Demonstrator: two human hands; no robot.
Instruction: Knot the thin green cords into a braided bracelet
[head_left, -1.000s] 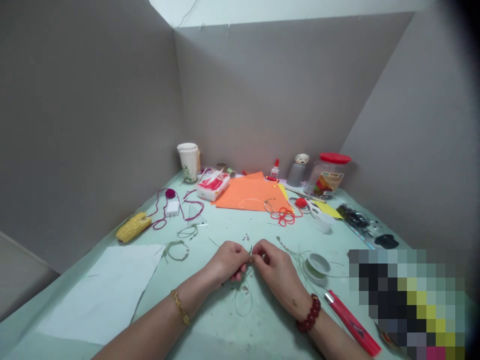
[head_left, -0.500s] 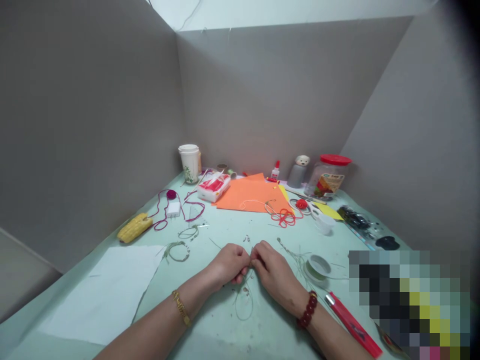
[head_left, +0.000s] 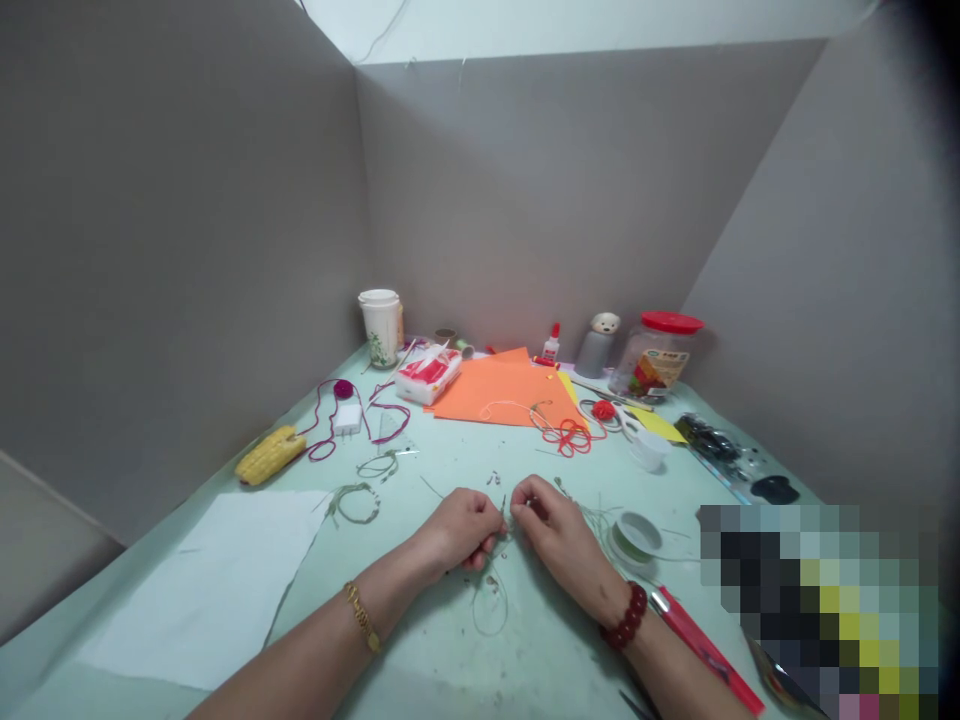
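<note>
My left hand (head_left: 469, 525) is closed, its thumb and finger pinching a thin green cord (head_left: 491, 633) whose loop hangs down onto the table. A short dark tip stands up from that pinch. Just to the right, my right hand (head_left: 551, 525) has its thumb and forefinger pressed together, a small gap away from the left fingertips. What it holds, if anything, is too small to make out. Small beads or bits (head_left: 493, 479) lie beyond the hands. A spool of green cord (head_left: 636, 540) stands right of my right hand, with loose strands beside it.
On the left lie a white paper sheet (head_left: 202, 590), a green cord bracelet (head_left: 358, 504) and a corn cob (head_left: 270, 456). Orange paper (head_left: 502, 390), a tissue pack (head_left: 427, 373) and red cord (head_left: 566, 437) lie farther back. A red-handled tool (head_left: 709, 650) is by my right forearm.
My right hand has drawn slightly away to the right from the left fingertips. My left hand stays nearly in place with the cord. A dark pointed tip now shows beside my right forearm.
</note>
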